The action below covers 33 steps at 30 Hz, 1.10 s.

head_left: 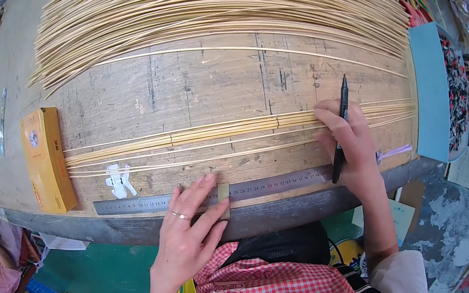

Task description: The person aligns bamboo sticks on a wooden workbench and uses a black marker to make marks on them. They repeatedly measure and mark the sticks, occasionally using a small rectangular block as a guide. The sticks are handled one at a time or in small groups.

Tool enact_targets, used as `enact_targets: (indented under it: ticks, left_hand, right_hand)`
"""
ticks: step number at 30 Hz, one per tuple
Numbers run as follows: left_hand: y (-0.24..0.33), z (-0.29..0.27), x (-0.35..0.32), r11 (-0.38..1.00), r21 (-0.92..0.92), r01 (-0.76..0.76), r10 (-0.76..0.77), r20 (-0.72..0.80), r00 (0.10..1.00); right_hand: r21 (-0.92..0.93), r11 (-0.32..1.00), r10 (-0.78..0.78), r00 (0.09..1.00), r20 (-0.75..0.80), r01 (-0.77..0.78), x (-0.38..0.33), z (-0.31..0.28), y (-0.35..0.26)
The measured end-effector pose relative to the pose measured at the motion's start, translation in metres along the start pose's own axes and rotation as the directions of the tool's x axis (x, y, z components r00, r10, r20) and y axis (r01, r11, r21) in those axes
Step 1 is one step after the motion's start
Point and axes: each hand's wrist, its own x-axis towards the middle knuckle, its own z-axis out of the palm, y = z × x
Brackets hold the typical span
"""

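A row of thin bamboo sticks lies crosswise on the worn wooden table, some bearing dark marks across them. My right hand is closed around a black marker pen, its upper end pointing away from me, while the fingertips touch the right part of the sticks. Near the table's front edge my left hand rests with fingers stretched and apart, a ring on one of them. It lies over a steel ruler, beside a small tan strip that crosses the ruler.
A big pile of bamboo sticks covers the far side. A yellow box stands at the sticks' left ends, a blue box at their right. White paper scraps and a purple tie lie near. Another person sits far left.
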Motion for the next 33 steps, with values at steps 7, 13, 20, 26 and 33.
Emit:
enact_targets:
  ticks: [7, 13, 20, 26, 33]
  left_hand:
    - [-0.048, -0.039, 0.046, 0.977, 0.214, 0.004, 0.066, -0.318, 0.946]
    - [-0.072, -0.067, 0.085, 0.954, 0.285, -0.095, 0.148, -0.169, 0.975]
    - [-0.083, -0.063, 0.087, 0.908, 0.387, -0.158, 0.201, -0.073, 0.977]
    - [-0.085, -0.057, 0.087, 0.903, 0.39, -0.179, 0.239, -0.11, 0.965]
    - [-0.079, -0.061, 0.085, 0.893, 0.421, -0.157, 0.26, -0.199, 0.945]
  right_hand:
    - [-0.059, 0.998, 0.006, 0.995, -0.102, -0.012, 0.013, 0.014, -0.002]
    - [-0.079, 0.997, -0.005, 0.982, -0.189, -0.01, 0.019, 0.018, -0.019]
    - [0.001, 1.0, 0.025, 0.976, -0.218, -0.026, 0.012, 0.027, -0.028]
    - [0.079, 0.996, -0.018, 0.968, -0.249, 0.039, 0.02, 0.035, -0.041]
    - [0.149, 0.987, -0.01, 0.944, -0.329, 0.062, 0.016, 0.042, -0.051]
